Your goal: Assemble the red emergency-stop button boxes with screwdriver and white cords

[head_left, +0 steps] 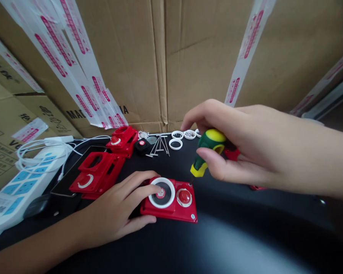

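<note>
A red plastic case (185, 215) lies flat on the black table, with a white-ringed black dial (172, 187) and a red domed button (184, 196) on top. My left hand (125, 205) grips its left end, the thumb along the near edge and a fingertip on the dial's centre. In my right hand (240, 148) is a stubby green-and-yellow screwdriver (201, 160), tilted, its tip at the screw (190, 185) in the far right corner. Another screw (193, 216) sits in the near right corner.
More red cases (98, 171) stand at left, by a dark flat panel (65, 182) and a white power strip (25, 182) with cables. White rings (175, 144), metal T-shaped pins (160, 144) and a black part (142, 145) lie behind. Large taped cardboard boxes (131, 61) wall the back.
</note>
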